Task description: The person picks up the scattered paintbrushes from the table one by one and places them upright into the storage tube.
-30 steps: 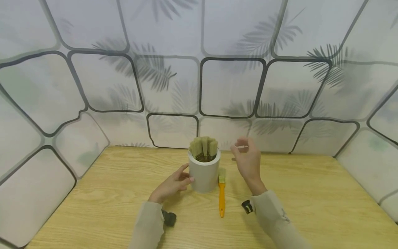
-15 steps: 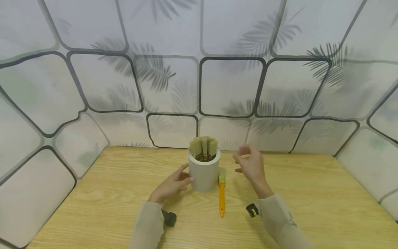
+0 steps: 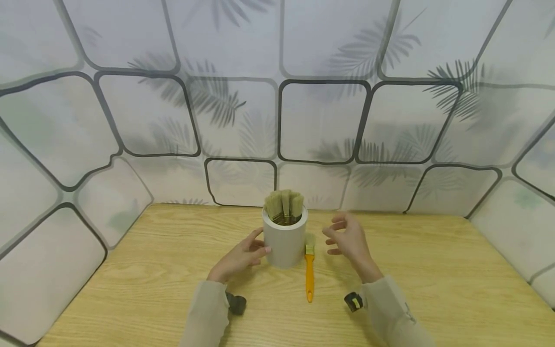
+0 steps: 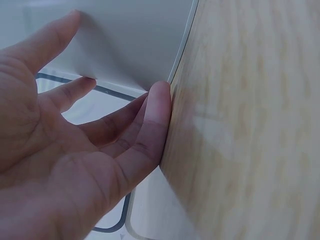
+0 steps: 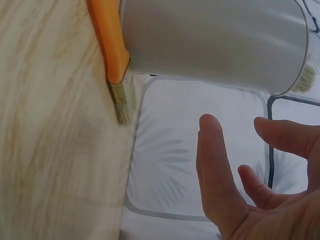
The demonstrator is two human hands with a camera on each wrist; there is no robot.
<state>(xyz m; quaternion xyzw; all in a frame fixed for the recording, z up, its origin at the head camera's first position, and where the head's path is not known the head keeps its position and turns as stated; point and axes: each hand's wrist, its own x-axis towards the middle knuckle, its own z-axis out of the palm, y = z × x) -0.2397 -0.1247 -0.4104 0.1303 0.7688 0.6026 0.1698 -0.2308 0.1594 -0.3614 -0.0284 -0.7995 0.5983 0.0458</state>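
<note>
A white cylindrical container [image 3: 284, 246] stands upright on the table, and several paintbrushes [image 3: 284, 205] stick out of its top, bristles up. My left hand [image 3: 237, 260] touches the container's left side with fingers loosely spread, not wrapped round it; in the left wrist view the fingertips [image 4: 160, 95] meet the wall near its base. Just right of the container lies a paintbrush with an orange handle [image 3: 310, 277], bristles pointing away from me. My right hand [image 3: 350, 241] hovers to the right of that brush, fingers apart and relaxed, holding nothing. The right wrist view shows the orange brush [image 5: 111, 47] beside the container.
The light wood-grain table [image 3: 165, 260] runs back to a wall covering [image 3: 323, 120] with dark rounded outlines and leaf prints. A dark wrist device [image 3: 236, 304] sits at the left cuff, another device [image 3: 353, 301] at the right one.
My right hand has shifted slightly rightward, then lowered toward the table, its fingers spreading a little. The left hand, the container and the orange brush stay where they were.
</note>
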